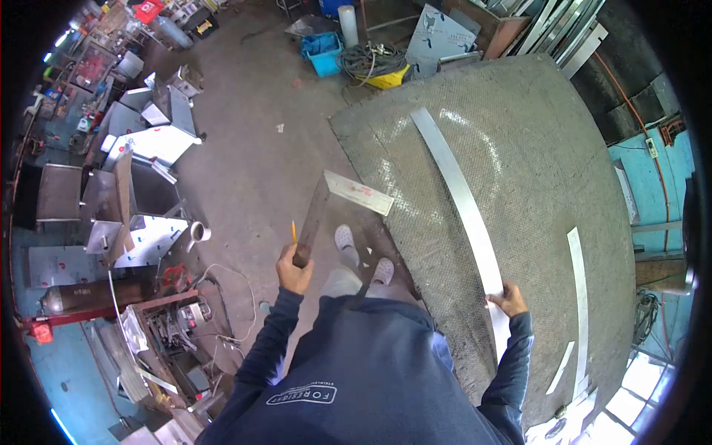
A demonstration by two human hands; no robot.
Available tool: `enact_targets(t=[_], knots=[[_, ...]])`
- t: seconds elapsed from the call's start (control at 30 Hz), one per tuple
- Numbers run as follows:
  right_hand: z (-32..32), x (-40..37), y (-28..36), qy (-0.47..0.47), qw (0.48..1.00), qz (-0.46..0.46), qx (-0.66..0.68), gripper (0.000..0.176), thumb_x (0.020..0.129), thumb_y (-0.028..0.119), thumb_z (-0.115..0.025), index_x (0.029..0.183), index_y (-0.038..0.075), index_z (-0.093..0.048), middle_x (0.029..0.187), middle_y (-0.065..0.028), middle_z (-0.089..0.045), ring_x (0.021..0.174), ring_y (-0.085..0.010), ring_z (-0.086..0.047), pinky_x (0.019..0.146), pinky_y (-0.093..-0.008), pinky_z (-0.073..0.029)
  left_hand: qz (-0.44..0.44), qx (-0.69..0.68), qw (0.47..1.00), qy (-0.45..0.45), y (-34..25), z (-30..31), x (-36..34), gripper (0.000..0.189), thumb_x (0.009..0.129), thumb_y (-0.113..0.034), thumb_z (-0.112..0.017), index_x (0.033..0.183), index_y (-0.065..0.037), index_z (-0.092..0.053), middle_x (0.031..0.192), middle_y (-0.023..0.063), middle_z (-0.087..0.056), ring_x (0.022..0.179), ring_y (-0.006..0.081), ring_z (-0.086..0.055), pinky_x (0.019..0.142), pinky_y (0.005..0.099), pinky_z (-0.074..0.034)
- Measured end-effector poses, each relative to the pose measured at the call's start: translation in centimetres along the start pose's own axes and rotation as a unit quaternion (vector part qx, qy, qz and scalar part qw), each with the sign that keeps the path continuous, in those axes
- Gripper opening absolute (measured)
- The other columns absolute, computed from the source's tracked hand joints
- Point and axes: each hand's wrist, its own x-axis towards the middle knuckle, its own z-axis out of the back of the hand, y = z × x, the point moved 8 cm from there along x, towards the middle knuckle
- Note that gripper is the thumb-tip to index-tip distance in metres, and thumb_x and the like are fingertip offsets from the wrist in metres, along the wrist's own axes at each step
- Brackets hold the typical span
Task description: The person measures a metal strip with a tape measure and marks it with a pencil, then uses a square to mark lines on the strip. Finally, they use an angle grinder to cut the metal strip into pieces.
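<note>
My left hand (295,274) is closed around the lower end of an L-shaped square (359,193), whose pale, scuffed arm points right toward the table's edge. A yellow pencil (294,231) sticks up from the same hand. At the right, my right hand (509,301) grips the edge of a long flat metal strip (461,200), thumb on its upper face. That strip stretches away over the textured worktable (534,141); its near end is partly hidden by my sleeve. Pale chalky marks show on the tabletop on both sides of the strip.
A second metal strip (578,297) and a shorter piece (561,368) lie on the table's right side. Beyond its far edge are coiled cables (372,61) and a blue bin (322,53). Bent sheet-metal parts (152,144) and a gas cylinder (96,297) stand left.
</note>
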Motion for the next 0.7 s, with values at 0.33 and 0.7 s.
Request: enact_targets(t=[0.33,0.7], knots=[[-12.1,5.6,18.7,0.424,0.804,0.032,0.416,0.106,0.087,0.076,-0.033,0.142,-0.015,-0.028,0.135,-0.0337,-0.047,0.121,-0.0431,-0.054,0.101,-0.0485,-0.046,-0.113,-0.012,0.989,0.096,-8.6,-2.8,-0.2,0.043,0.064,-0.006,-0.074,0.105,-0.002,-0.063,0.1,0.016,-0.061,0.088,0.0378,-0.063,0.075,0.0398,-0.052],[-13.9,3.3,21.3,0.562,0.686,0.058,0.458,0.094,0.083,0.056,-0.065,0.143,-0.009,-0.032,0.143,-0.0346,-0.037,0.13,-0.0457,-0.044,0.103,-0.0508,-0.042,-0.176,0.056,0.965,0.187,-14.2,-3.9,-3.4,0.035,0.062,-0.003,-0.076,0.096,-0.002,-0.068,0.089,0.0077,-0.061,0.063,0.0236,-0.065,0.054,0.0331,-0.053]])
